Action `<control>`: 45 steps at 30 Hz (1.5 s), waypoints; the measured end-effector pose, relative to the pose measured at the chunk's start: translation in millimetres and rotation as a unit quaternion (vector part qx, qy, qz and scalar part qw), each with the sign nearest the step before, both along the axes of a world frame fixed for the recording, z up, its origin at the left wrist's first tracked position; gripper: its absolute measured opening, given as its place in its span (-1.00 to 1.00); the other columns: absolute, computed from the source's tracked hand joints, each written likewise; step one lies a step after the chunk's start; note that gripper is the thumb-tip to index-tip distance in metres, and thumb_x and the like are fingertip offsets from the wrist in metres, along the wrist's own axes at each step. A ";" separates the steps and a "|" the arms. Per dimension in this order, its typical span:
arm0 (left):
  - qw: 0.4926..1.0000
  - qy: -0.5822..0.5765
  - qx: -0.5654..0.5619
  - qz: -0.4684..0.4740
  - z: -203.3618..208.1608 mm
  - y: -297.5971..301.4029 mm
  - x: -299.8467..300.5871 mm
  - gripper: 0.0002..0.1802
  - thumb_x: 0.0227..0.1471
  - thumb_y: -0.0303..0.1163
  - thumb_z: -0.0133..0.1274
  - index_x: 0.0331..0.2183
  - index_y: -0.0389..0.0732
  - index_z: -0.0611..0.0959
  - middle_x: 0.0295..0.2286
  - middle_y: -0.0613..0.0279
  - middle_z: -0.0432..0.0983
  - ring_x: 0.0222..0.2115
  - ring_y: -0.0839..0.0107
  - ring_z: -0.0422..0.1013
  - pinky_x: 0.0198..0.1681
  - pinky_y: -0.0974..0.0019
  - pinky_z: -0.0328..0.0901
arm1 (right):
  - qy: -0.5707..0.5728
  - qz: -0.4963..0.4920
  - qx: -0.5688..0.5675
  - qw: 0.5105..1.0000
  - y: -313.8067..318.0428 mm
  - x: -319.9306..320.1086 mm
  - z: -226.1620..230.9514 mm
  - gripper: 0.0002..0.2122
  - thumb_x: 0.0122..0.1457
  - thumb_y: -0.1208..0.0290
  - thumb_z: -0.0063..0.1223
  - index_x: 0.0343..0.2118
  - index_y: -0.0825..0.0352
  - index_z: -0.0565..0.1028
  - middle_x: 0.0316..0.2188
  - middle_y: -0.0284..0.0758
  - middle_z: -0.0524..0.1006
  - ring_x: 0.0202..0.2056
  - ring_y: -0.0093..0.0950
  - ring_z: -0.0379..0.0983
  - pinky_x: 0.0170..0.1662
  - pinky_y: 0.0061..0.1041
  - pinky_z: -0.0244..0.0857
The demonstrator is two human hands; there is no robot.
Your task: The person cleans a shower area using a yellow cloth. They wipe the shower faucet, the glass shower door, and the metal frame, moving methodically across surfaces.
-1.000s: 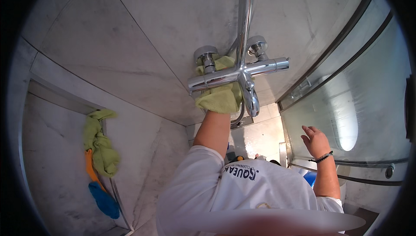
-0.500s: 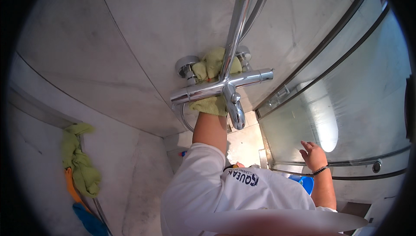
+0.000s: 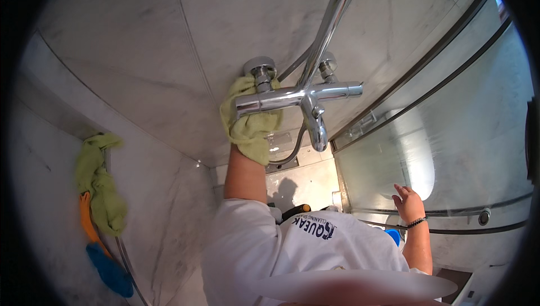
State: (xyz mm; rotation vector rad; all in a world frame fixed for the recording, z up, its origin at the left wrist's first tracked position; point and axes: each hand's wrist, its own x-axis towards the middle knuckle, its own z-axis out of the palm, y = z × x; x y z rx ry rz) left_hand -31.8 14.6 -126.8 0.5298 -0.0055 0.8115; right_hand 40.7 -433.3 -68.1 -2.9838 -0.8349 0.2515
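Observation:
A yellow-green microfibre cloth (image 3: 256, 129) wraps around the left end of a chrome shower mixer tap (image 3: 275, 99). My left forearm (image 3: 244, 175) reaches up to it, and my left hand is hidden in the cloth, holding it against the tap body and the left wall fitting. The fingers themselves do not show. Over on the right, my right hand (image 3: 409, 206) has its fingers spread and holds nothing. It is close to the glass shower door (image 3: 382, 176); I cannot tell whether it touches.
On the left ledge, a second green cloth (image 3: 101, 193) hangs above an orange-handled tool (image 3: 87, 224) with a blue head (image 3: 109, 269). A riser pipe (image 3: 332, 25) rises from the mixer, and a hose (image 3: 298, 143) loops below. A blue container (image 3: 393, 236) shows beneath my right arm.
My left hand and the cloth have moved left, from behind the middle of the mixer to around its left end. The view has shifted slightly. My right hand stays by the door.

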 end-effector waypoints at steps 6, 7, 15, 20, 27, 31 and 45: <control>0.899 0.302 0.314 -0.033 41.8 44.0 -65.9 -0.50 -0.19 -0.11 0.18 -0.21 -0.21 0.53 -0.26 0.15 0.45 -0.28 0.28 0.38 -0.21 0.28 0.27 | 0.005 0.046 0.009 0.999 8.8 -5.4 -9.7 -0.69 -0.01 0.36 0.04 -0.15 0.23 0.45 -0.27 -0.22 0.47 -0.29 -0.20 0.42 -0.24 -0.33 0.33; 0.817 0.388 0.423 -0.058 48.6 48.5 -66.3 -0.49 -0.19 -0.11 0.19 -0.21 -0.21 0.53 -0.26 0.15 0.45 -0.28 0.28 0.38 -0.21 0.28 0.27 | 0.007 0.050 0.009 0.999 11.6 -7.2 -9.7 -0.69 -0.01 0.36 0.04 -0.15 0.23 0.45 -0.27 -0.23 0.47 -0.29 -0.21 0.42 -0.24 -0.34 0.33; 0.493 0.569 0.644 -0.135 109.5 21.3 -45.8 -0.35 -0.29 -0.06 0.24 -0.11 -0.13 0.50 -0.18 0.19 0.43 -0.19 0.29 0.36 -0.12 0.33 0.23 | 0.022 0.107 0.024 0.994 42.2 -30.7 -16.5 -0.69 0.00 0.34 0.04 -0.15 0.22 0.45 -0.29 -0.23 0.47 -0.32 -0.21 0.43 -0.26 -0.34 0.33; 0.488 0.617 0.545 -0.290 122.5 41.6 -24.8 -0.46 -0.24 -0.11 0.21 -0.19 -0.18 0.54 -0.25 0.19 0.47 -0.28 0.36 0.42 -0.21 0.26 0.32 | 0.006 0.114 0.048 0.992 51.3 -44.8 -18.1 -0.70 -0.01 0.31 0.04 -0.17 0.20 0.47 -0.30 -0.25 0.48 -0.33 -0.22 0.43 -0.28 -0.33 0.33; 0.850 0.422 0.183 -0.256 51.5 66.0 -26.1 -0.59 -0.08 -0.11 0.09 -0.25 -0.20 0.52 -0.41 0.24 0.50 -0.42 0.36 0.45 -0.28 0.31 0.36 | 0.025 0.089 0.027 0.995 39.5 -64.3 -30.8 -0.70 0.00 0.28 0.02 -0.16 0.18 0.47 -0.33 -0.23 0.48 -0.32 -0.22 0.42 -0.27 -0.31 0.33; 0.942 0.309 0.021 -0.127 25.0 44.6 -28.2 -0.49 -0.07 0.00 0.05 -0.18 -0.17 0.46 -0.33 0.17 0.45 -0.33 0.27 0.41 -0.23 0.20 0.34 | 0.039 0.067 0.043 0.996 30.5 -67.0 -37.0 -0.69 0.01 0.28 0.00 -0.15 0.18 0.46 -0.33 -0.22 0.47 -0.32 -0.22 0.42 -0.26 -0.30 0.32; 0.950 0.310 -0.025 -0.043 0.9 48.7 -15.1 -0.41 -0.09 0.12 0.02 -0.17 -0.15 0.46 -0.29 0.20 0.44 -0.27 0.27 0.38 -0.21 0.21 0.31 | 0.048 0.119 0.022 0.992 63.6 -56.4 -27.7 -0.69 0.03 0.30 -0.02 -0.13 0.21 0.44 -0.30 -0.25 0.47 -0.27 -0.24 0.41 -0.23 -0.32 0.31</control>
